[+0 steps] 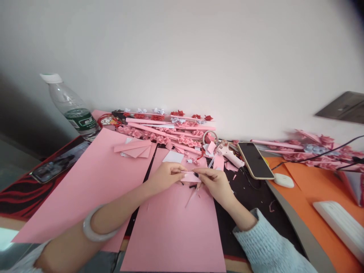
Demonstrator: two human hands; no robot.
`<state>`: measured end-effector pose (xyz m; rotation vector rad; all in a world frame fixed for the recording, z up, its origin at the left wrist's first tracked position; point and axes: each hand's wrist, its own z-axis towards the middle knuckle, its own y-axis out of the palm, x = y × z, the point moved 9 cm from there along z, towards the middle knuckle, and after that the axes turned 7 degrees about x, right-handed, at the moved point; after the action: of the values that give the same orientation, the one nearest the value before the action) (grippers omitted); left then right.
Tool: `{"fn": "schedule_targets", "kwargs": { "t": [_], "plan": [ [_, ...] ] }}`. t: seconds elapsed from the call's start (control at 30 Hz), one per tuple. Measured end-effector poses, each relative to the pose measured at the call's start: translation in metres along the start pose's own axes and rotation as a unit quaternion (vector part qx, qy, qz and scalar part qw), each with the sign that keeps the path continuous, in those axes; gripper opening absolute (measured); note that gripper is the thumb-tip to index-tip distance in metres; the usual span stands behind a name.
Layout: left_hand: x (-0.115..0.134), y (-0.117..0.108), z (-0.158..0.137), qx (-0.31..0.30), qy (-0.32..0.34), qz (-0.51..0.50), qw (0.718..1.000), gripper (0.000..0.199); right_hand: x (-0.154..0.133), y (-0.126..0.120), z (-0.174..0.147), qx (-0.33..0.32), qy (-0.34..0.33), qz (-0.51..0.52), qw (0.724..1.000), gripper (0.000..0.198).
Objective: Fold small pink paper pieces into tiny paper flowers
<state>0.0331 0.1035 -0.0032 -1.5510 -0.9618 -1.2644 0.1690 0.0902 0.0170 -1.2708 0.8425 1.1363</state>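
Between my two hands is a small strip of pink paper (pixel 190 176), its upper edge pinched at both ends. My left hand (pixel 171 173) grips the left end between thumb and fingers. At the other end, my right hand (pixel 214 182) is closed on the same strip. Beneath them lies a large pink sheet (pixel 176 235). A thin pointed tool (pixel 191 197) shows just below the strip, partly hidden by my right fingers, and I cannot make out its kind. Small dark scraps lie beside it.
Another pink sheet (pixel 93 182) carries folded pink pieces (pixel 138 148). Paper flowers (pixel 159 136) line the wall. A glue gun (pixel 230 154), a phone (pixel 256 161) and a white case (pixel 283 180) stand right. A water bottle (pixel 76 110) is back left; orange sheets (pixel 315 185) lie far right.
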Motion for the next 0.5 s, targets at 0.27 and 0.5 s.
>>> {"fn": "schedule_targets", "kwargs": {
  "t": [0.27, 0.5],
  "plan": [
    [-0.004, 0.004, 0.0, -0.029, 0.007, 0.014, 0.999, 0.012, -0.006, 0.004, -0.003, -0.015, -0.033, -0.032, 0.999, 0.023],
    [0.005, 0.009, -0.007, -0.053, 0.019, 0.018, 0.998, 0.01, -0.005, 0.012, -0.003, -0.054, -0.009, -0.065, 0.996, 0.014]
  ]
}}
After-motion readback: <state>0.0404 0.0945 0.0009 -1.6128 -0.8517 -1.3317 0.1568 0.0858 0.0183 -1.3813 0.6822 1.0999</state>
